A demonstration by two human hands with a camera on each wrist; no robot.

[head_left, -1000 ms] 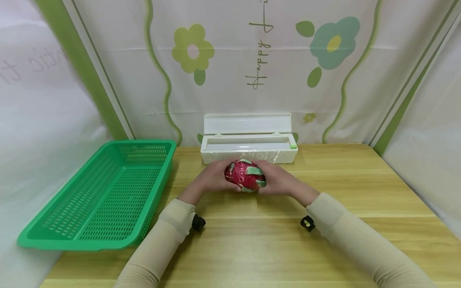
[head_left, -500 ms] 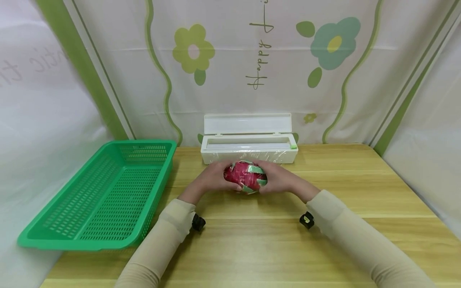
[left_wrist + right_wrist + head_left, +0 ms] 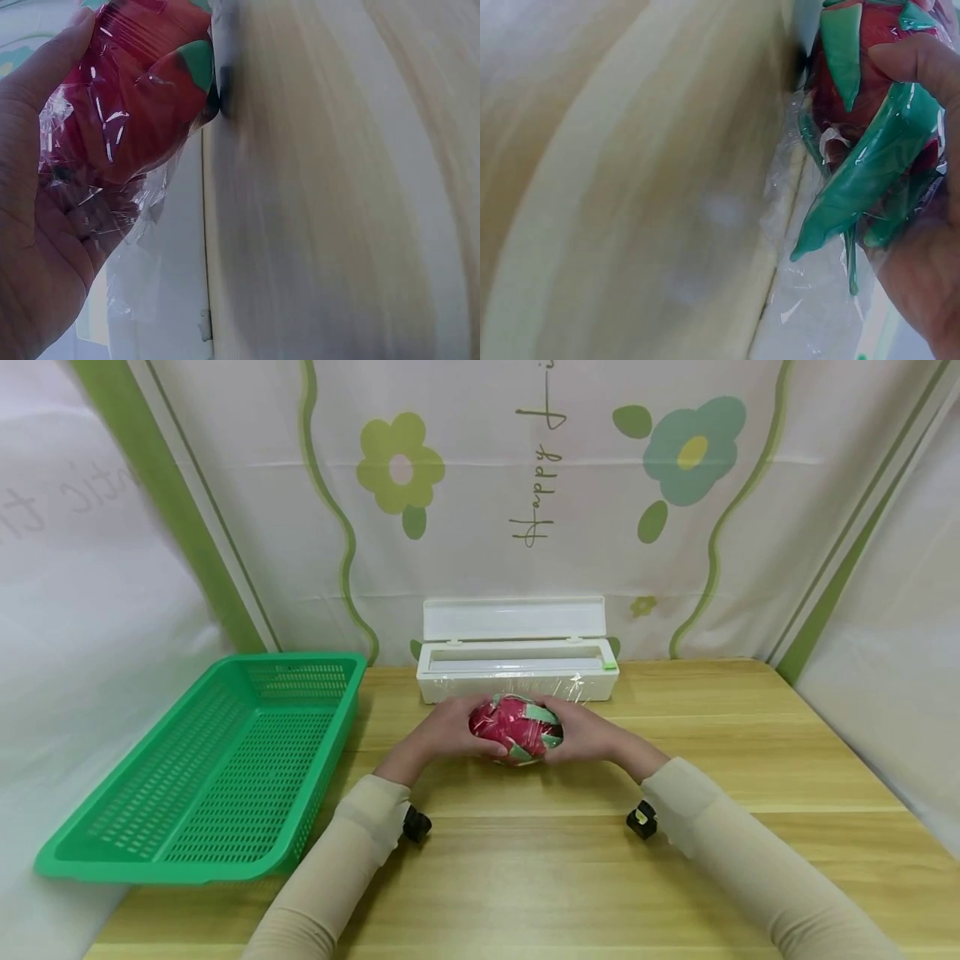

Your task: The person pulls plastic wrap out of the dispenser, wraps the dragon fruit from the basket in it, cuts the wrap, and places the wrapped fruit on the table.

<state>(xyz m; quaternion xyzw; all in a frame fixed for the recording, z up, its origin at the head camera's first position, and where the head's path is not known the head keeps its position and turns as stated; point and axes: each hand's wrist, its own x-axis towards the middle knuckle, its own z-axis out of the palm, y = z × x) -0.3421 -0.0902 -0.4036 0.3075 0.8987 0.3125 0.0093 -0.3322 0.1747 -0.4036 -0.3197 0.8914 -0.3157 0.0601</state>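
Observation:
Between both hands is a red dragon fruit with green scales, covered in clear cling film. My left hand grips its left end, thumb along the near side. The right hand holds the opposite end; in the right wrist view its thumb presses on the red skin beside long green scales. Loose cling film bunches around the fruit at the left palm. Just behind the hands stands a white cling film box, lid raised, with a roll inside and film hanging over its front.
A green plastic basket with perforated walls stands on the left of the wooden table. A white curtain printed with flowers rises behind the table, and white fabric also hangs at both sides.
The dragon fruit has turned a little between the hands and shifted slightly right, showing different green scales. Both hands keep their hold; the box and basket stay put.

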